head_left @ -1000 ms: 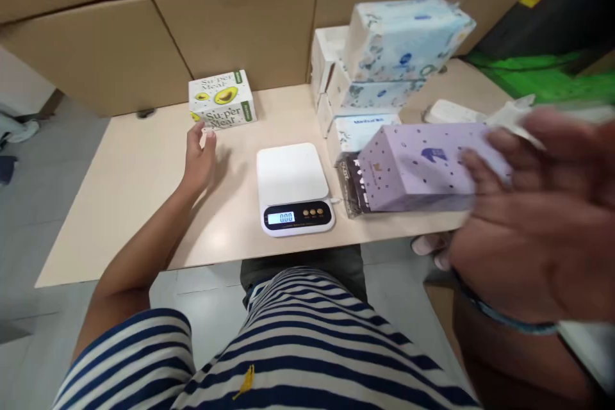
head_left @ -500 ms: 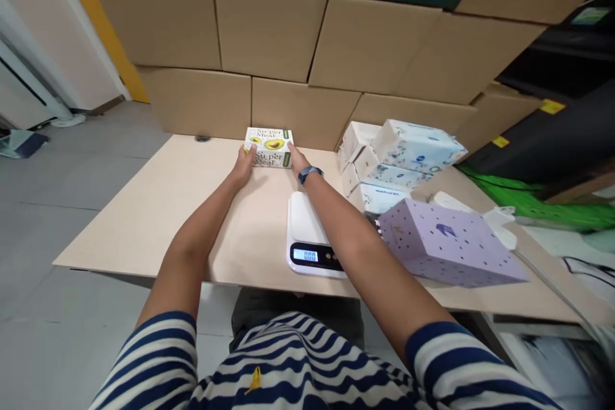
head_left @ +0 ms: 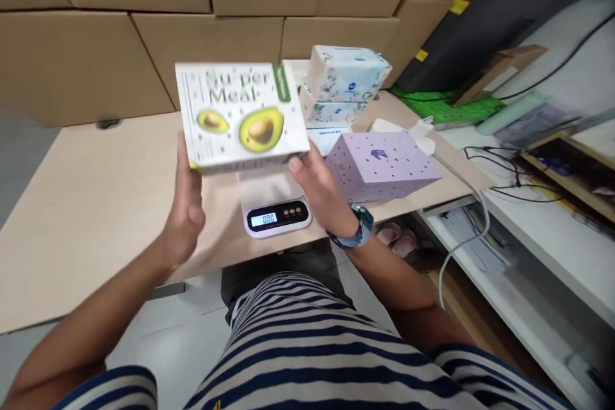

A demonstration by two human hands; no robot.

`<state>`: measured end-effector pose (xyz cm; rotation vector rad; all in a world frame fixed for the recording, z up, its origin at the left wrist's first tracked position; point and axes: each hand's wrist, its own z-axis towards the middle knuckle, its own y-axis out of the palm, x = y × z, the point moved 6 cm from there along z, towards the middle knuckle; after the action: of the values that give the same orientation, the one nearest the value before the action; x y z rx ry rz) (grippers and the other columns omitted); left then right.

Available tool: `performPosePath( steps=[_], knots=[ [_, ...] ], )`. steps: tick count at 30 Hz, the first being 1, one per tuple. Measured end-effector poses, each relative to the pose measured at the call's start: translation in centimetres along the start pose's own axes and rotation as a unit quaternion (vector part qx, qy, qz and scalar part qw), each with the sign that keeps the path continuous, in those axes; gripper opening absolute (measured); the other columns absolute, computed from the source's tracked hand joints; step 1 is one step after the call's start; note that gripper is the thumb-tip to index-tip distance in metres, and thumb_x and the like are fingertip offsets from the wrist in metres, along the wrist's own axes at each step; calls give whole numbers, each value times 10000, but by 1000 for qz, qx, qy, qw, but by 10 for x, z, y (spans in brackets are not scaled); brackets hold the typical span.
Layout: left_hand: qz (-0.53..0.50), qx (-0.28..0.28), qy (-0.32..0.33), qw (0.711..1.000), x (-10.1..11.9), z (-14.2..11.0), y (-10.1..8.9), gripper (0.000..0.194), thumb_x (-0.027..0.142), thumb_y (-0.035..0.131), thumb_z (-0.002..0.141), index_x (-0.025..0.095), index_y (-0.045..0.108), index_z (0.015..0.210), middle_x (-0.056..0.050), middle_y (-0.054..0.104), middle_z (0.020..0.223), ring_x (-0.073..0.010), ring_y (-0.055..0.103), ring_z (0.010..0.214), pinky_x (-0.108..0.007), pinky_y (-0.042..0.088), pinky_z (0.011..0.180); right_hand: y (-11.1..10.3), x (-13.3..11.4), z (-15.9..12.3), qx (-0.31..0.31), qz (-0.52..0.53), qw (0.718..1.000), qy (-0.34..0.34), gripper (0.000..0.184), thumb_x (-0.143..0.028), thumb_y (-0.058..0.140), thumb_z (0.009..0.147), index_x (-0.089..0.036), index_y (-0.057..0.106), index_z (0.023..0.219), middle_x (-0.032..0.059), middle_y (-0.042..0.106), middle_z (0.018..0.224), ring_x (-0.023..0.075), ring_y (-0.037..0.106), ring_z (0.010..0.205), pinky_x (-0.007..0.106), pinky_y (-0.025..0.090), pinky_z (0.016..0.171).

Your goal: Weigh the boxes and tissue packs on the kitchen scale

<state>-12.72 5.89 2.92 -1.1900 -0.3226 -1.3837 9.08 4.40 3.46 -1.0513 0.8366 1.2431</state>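
Note:
A white box printed "Super Meal" with avocado pictures is held up in the air between both hands, its large face tilted toward me. My left hand presses against its left side, fingers partly hidden behind it. My right hand, with a blue watch on the wrist, grips the lower right corner, thumb on the front edge. Below the box, a white digital scale sits near the table's front edge; its display reads 0.00 and the box hides part of its platform.
Stacked tissue packs stand behind the scale to the right, with a purple dotted box in front of them. Brown cardboard walls the table's back. A white cable hangs off the right edge, beside a white shelf.
Both hands have lifted the white avocado box off the table and brought it nearer to me, over the scale. The view has turned to the right.

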Motion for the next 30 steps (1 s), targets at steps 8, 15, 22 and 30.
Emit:
performPosePath(
  steps=[8,15,22,30],
  knots=[
    [-142,-98,-131,976,-57,-43,69,1280,1038,308,902,325,-323,1757,17,-263,1914,-314,-106,1826,-514,67,1499,-20,74,-56,-1,114,984,138,1217,-842,668,945,-396,-26,1840,-2,231,1915,265,219,1802,551,231,1500],
    [-272,-27,-110,956,-60,-39,83,940,881,342,1052,428,93,1837,61,14,1955,-377,-49,1824,-580,-26,1516,-13,102,-86,103,90,987,86,1162,-693,662,1030,-385,-126,1826,16,-19,1947,267,65,1828,599,206,1483],
    [-289,51,-175,940,-67,-33,84,915,928,343,1025,370,444,1743,-31,415,1854,-359,186,1809,-637,198,1500,-4,114,-102,128,33,991,-22,920,-491,579,1119,-539,-31,1805,-111,-64,1937,262,-18,1829,653,85,1490],
    [-261,82,-212,938,-61,-20,69,937,972,393,979,353,551,1664,-25,391,1868,-364,232,1799,-600,201,1505,-3,117,-106,132,18,991,-27,941,-450,605,1110,-507,-12,1818,-93,-4,1942,255,61,1827,623,159,1492]
  ],
)
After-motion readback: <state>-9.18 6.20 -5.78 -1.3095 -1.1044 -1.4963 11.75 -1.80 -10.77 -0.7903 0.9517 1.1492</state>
